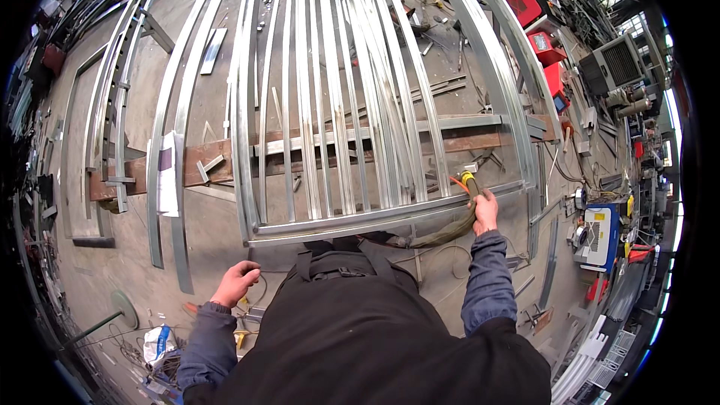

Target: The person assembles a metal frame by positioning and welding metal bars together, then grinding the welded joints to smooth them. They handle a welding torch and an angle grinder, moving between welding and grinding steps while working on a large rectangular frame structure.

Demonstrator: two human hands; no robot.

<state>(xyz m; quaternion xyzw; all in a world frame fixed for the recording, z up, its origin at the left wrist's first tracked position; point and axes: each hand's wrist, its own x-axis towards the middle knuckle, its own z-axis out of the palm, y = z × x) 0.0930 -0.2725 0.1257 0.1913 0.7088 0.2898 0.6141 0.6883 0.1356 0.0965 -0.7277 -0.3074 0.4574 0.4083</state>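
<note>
My right hand [486, 211] is wrapped round a welding torch with a yellow collar [468, 178] and an orange part at its front. An olive sleeved cable [450, 234] trails from it toward my waist. The torch is just beyond the near rail [360, 226] of a frame of shiny metal tubes, close to the frame's right corner. Several long bars [341, 127] run away from me inside the frame. My left hand [238, 283] hangs in the air left of my body, short of the near rail, with loosely bent fingers and nothing visible in it.
A rusty beam [202, 159] crosses under the frame, with a white sheet [169, 180] at its left. Red machine cases [546, 46] stand at the far right, a blue and white machine [598, 238] nearer. Metal offcuts and cables litter the floor; a round-based stand [124, 309] is at lower left.
</note>
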